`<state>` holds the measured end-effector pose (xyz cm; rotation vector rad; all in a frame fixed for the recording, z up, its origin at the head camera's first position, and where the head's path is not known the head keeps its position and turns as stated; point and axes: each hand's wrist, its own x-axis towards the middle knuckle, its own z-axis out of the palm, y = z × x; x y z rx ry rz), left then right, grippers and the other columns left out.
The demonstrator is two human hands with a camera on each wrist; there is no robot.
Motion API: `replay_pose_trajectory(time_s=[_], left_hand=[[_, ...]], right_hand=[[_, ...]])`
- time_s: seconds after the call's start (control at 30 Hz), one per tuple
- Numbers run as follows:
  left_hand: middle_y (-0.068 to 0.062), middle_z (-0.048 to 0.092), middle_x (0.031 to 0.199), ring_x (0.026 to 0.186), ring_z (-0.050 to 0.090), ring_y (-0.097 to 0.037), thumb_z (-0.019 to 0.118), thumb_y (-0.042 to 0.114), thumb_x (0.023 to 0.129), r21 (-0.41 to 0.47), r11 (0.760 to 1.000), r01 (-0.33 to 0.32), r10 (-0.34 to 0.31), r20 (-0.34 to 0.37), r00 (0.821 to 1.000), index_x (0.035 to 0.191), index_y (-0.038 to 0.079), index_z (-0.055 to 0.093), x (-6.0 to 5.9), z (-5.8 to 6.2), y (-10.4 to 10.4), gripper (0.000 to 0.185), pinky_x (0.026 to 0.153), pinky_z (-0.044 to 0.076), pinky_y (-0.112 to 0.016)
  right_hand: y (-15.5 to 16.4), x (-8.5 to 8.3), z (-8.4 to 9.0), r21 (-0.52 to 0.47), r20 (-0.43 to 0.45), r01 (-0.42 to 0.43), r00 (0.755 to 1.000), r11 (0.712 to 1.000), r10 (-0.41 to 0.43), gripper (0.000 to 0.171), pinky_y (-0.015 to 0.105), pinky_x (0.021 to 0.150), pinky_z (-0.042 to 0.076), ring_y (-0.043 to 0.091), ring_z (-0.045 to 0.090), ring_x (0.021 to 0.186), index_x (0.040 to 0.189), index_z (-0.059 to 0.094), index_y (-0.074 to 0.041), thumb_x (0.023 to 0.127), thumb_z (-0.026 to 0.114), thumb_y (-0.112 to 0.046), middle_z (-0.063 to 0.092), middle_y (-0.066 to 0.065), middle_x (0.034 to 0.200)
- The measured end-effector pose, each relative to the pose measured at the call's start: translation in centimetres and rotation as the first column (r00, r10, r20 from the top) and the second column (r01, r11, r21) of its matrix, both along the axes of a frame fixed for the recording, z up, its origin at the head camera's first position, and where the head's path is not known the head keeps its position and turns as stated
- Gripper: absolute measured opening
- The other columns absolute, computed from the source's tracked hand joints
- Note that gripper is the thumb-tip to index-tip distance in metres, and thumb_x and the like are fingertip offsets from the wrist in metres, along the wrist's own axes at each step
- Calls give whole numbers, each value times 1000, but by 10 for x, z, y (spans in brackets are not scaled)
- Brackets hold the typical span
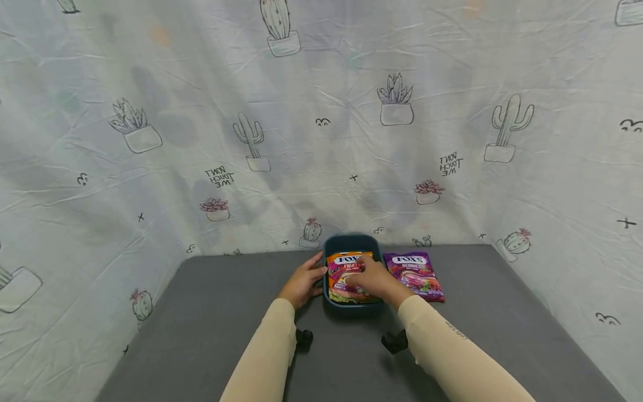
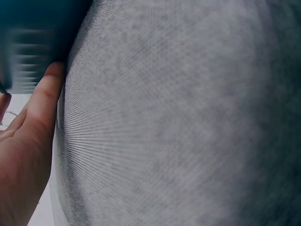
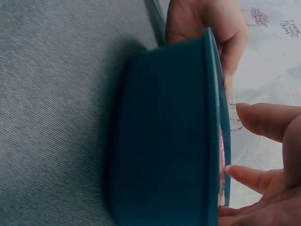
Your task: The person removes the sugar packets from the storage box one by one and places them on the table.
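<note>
A dark teal plastic tub (image 1: 353, 242) stands on the grey table. Inside it lies an orange and pink Fox's Fruits candy bag (image 1: 341, 279), face up. My left hand (image 1: 302, 283) rests against the tub's left side, fingers fairly straight; in the left wrist view the fingers (image 2: 43, 101) lie along its ribbed wall. Over the bag is my right hand (image 1: 374, 278), with its fingers spread. A fingertip touches the bag near the rim in the right wrist view, while the thumb (image 3: 265, 117) stands apart. A purple Fox's Berries candy bag (image 1: 414, 275) lies flat just right of the tub.
The grey tabletop (image 1: 226, 324) stretches to both sides and toward me. Close behind the tub hangs a pale curtain (image 1: 321, 156) printed with cacti, which also runs along both sides. Black wrist mounts (image 1: 395, 341) sit under the sleeves.
</note>
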<state>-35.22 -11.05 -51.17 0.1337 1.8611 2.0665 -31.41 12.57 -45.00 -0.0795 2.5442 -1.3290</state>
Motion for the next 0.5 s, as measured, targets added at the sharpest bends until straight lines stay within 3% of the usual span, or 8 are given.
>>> replay_pose_trajectory(time_s=[0.23, 0.5], left_hand=[[-23, 33, 173, 151, 42, -43, 60, 22, 114, -10, 1000, 1, -1, -11, 1000, 175, 16, 28, 1, -1, -3, 70, 110, 46, -63], [-23, 33, 173, 152, 42, -43, 61, 22, 114, -9, 1000, -12, 12, -8, 1000, 175, 15, 28, 0, 0, 1, 70, 109, 47, -65]], right_hand=[[-5, 5, 4, -32, -49, 28, 998, 999, -29, 68, 64, 110, 45, 42, 57, 129, 159, 51, -7, 100, 80, -27, 53, 26, 153], [7, 0, 1, -269, 43, 68, 997, 961, -59, 63, 61, 105, 49, 42, 56, 130, 162, 47, -8, 107, 74, -20, 48, 24, 158]])
